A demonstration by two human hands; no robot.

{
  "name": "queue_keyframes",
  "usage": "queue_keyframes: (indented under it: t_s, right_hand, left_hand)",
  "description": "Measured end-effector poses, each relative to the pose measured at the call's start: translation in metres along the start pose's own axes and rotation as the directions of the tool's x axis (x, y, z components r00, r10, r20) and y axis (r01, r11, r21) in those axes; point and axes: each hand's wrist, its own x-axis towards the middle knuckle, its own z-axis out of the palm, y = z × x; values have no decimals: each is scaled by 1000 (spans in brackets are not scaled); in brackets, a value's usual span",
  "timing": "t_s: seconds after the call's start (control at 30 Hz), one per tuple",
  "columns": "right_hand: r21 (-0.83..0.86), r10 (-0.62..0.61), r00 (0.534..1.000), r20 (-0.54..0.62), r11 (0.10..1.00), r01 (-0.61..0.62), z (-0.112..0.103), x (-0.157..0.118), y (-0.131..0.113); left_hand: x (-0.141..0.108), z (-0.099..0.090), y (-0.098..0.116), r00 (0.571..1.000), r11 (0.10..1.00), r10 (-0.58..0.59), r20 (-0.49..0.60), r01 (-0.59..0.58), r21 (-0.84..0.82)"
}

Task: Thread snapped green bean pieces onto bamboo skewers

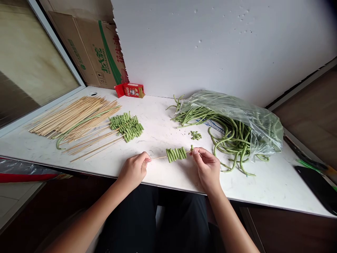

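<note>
My left hand [134, 169] pinches the left part of a thin wooden skewer [159, 157]. A row of short green bean pieces [176, 154] is threaded side by side on it, between my two hands. At the skewer's right end, my right hand [207, 166] holds a single bean piece [192, 148], a little apart from the row. Beyond my left hand, finished-looking skewers of bean pieces [130, 128] lie stacked with their sticks pointing left. A small pile of bean ends [195, 135] rests behind my right hand.
Bare skewers [71, 116] and one long bean [79, 123] lie at the left. Long green beans [237, 133] spill from a clear plastic bag [265, 130] at the right. A red box [134, 90] stands at the back; a black phone-like object [316, 188] lies at the right edge.
</note>
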Motion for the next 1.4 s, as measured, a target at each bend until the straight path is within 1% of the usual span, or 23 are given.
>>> queue_keyframes:
  t_s: [0.1, 0.27, 0.43, 0.53, 0.7, 0.8, 0.97, 1.17, 1.4]
  right_hand:
    - [-1, -15, 1000, 7, 1000, 15, 1, -1, -2]
    - [-5, -84, 996, 12, 996, 84, 3, -2, -6]
    - [-20, -117, 993, 29, 993, 118, 4, -3, -7]
    - [-28, -79, 996, 30, 996, 80, 4, -3, -6]
    - [-30, 48, 999, 15, 998, -48, 2, -3, -1]
    - [-28, 98, 995, 25, 995, -97, 2, -2, 0]
    - [-8, 123, 990, 72, 992, -122, 8, -5, -1]
    - [5, 181, 983, 31, 983, -182, 15, -6, 0]
    - [-8, 192, 981, 5, 981, -192, 15, -7, 2]
  left_hand:
    - [0, 0, -1, 1000, 1000, 6, 16, -6, 2]
    - [0, 0, -1, 999, 1000, 15, 36, -16, 10]
    - [1, -1, 1, 1000, 1000, 15, 17, -15, 7]
    - [1, -1, 2, 1000, 1000, -2, -6, 2, 9]
    - [1, -1, 3, 1000, 999, 9, -16, -9, 32]
    - [0, 0, 3, 1000, 999, 1, -20, 0, 47]
    - [-1, 1, 3, 1000, 999, -12, -14, 13, 47]
    - [-1, 1, 5, 1000, 998, -24, -12, 24, 49]
    - [-4, 2, 5, 999, 996, 19, -30, -17, 85]
